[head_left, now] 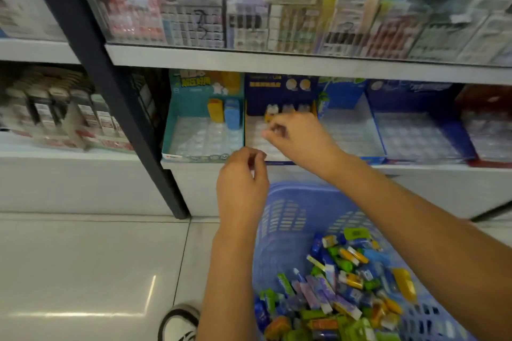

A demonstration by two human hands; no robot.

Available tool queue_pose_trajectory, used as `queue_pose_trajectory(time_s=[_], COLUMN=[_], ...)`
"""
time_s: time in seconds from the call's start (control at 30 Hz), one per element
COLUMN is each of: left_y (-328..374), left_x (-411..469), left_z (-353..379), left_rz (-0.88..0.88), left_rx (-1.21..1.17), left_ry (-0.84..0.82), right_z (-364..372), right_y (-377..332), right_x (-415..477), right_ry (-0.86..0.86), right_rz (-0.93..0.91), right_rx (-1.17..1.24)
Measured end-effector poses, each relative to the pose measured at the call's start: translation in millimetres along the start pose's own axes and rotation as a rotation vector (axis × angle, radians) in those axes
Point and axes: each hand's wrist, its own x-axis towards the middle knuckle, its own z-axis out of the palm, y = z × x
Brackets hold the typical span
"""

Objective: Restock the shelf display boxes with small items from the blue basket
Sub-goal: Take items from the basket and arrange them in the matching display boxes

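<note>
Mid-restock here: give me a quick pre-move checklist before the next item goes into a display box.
1. Blue basket within reach, stocked: ok.
2. Navy display box has free slots: ok, only a few items at the back.
3. Right hand over that box: ok.
4. Right hand holding an item: cannot tell, blurred.
5. Left hand free: cannot tell, fingers curled.
6. Teal display box also needs stock: ok, two items standing.

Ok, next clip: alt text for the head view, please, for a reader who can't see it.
Two bare hands reach toward a lower shelf of mostly empty display boxes: the right hand is over the dark blue box, the left hand just below its front. A blue basket of small colourful items sits on the floor beneath.
</note>
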Motion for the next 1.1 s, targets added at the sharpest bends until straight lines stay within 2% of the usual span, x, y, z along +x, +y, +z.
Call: queue_pose_trajectory(time_s=[0.07,0.17,0.23,0.33,0.43,0.57,0.77,0.97,1.03,1.1], left_y=[-5,-23,-40,-64,-82,-109,-128,-132,-136,-134], left_x=[-15,-47,-78,-117,-126,-121,-125,-117,-110,-100], left_z=[30,89,127,168,194,215,243,243,236,227], left_rz=[-0.057,-0.147,-0.185,-0.266,-0.336,-0.487,-0.505,-0.594,-0.682,-0.800], left_rx=[0.062,0.209,0.285,0.304,0.336,0.334,0.319,0.294,0.221,0.130], left_ry=[-0.218,-0.644,-0.916,-1.095,-1.047,-0.898,-0.852,-0.827,-0.806,-0.804], right_z=[5,36,58,87,118,156,188,188,177,158], right_y=[44,112,148,184,193,183,172,176,178,183], right_x=[-56,-124,-159,-192,-200,-192,-186,-180,-178,-177], right_ry=[-0.111,-0.427,-0.567,-0.604,-0.584,-0.618,-0.618,-0.633,-0.643,-0.595], right_rz=[0.184,0.469,0.565,0.604,0.464,0.348,0.527,0.674,0.713,0.713], right_rx=[0.041,0.047,0.036,0.001,-0.041,-0.287,-0.378,-0.264,-0.141,0.121])
